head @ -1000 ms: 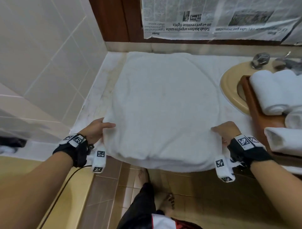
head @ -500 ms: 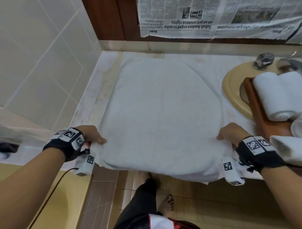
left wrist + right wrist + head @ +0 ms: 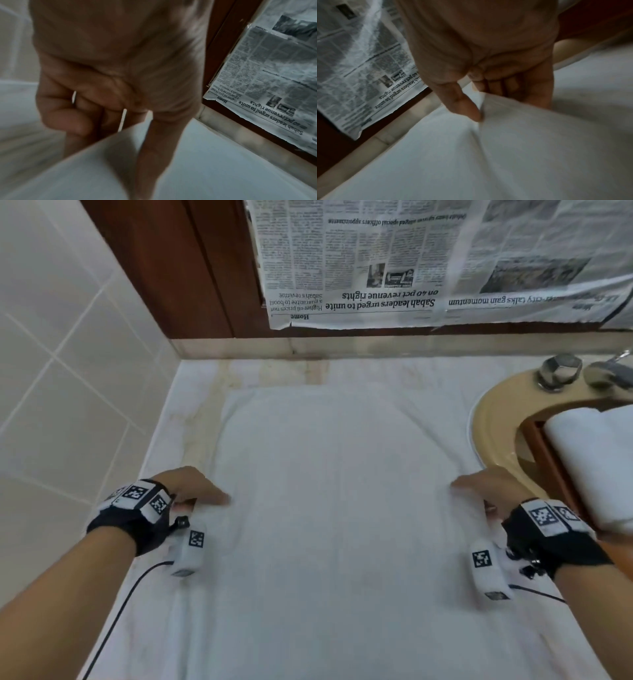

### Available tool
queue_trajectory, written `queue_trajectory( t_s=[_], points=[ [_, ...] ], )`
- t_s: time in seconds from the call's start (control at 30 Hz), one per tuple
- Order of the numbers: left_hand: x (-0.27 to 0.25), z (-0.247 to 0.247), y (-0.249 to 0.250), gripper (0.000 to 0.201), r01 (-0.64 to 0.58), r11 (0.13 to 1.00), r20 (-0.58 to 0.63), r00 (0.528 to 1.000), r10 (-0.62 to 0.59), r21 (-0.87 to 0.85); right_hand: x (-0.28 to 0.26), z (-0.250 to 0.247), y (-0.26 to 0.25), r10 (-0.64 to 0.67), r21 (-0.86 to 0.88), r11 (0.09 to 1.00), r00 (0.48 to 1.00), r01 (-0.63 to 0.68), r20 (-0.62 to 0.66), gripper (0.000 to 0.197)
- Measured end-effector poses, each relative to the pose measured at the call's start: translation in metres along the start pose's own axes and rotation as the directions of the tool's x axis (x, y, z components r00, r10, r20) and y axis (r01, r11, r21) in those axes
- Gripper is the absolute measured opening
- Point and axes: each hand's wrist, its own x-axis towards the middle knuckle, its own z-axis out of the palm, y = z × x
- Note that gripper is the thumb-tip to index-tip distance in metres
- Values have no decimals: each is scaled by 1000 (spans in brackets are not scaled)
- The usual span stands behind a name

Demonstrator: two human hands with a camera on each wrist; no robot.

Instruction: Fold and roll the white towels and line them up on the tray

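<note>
A large white towel (image 3: 335, 508) lies spread over the marble counter, its near part raised. My left hand (image 3: 195, 491) pinches the towel's left edge (image 3: 96, 155), thumb on top and fingers curled beneath. At the towel's right edge my right hand (image 3: 486, 491) pinches the cloth (image 3: 513, 128) between thumb and fingers. Rolled white towels (image 3: 596, 460) lie on a brown wooden tray (image 3: 548, 460) at the right, over the basin.
A beige basin (image 3: 493, 419) with chrome taps (image 3: 558, 371) sits at the right. Newspaper (image 3: 411, 261) is taped over the wood-framed panel at the back. A tiled wall (image 3: 68, 371) bounds the counter on the left. Bare marble (image 3: 205, 392) shows behind the towel.
Both hands have carried the towel's near edge up and away from me over the counter; the far edge now lies nearer the back wall and the floor has left the view.
</note>
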Motion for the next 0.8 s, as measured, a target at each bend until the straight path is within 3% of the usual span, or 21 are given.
queue_trajectory(
  t_s=[0.1,0.2,0.27,0.33,0.43,0.5,0.57,0.63,0.7,0.77,0.8],
  points=[
    [23,-18,33,44,-90,933,-133,990,46,-349,19,3,-34,-56,117,991,997,63,-61,43],
    [54,-37,62,80,-152,846,-201,978,54,-511,34,4,-68,-101,123,986,990,113,-104,46],
    [71,-50,74,86,-183,807,-194,977,86,-562,42,4,-88,-38,224,973,997,50,-61,52],
    [84,-65,87,76,-217,803,-211,970,117,-554,50,2,-106,-20,313,949,997,41,-69,47],
    [98,-90,107,79,-308,723,-302,943,144,-618,55,-8,-128,-133,200,965,973,171,-190,49],
    [105,-103,112,50,-459,614,-437,877,198,-642,57,-17,-140,-201,210,942,939,263,-278,56],
    [107,-109,116,28,-549,546,-529,822,212,-633,65,-24,-155,-253,112,946,907,305,-335,49],
    [116,-111,120,32,-561,586,-555,804,216,-585,73,-25,-170,-270,58,948,887,313,-374,45],
    [117,-101,128,51,-492,753,-570,799,192,-437,75,-17,-177,-283,-40,956,876,290,-390,50],
    [100,-79,130,72,-429,892,-627,736,254,-142,66,3,-166,-437,-277,894,824,353,-361,60],
    [85,-63,126,78,-436,899,-615,698,366,40,57,16,-155,-559,-409,807,773,425,-299,61]
  ],
)
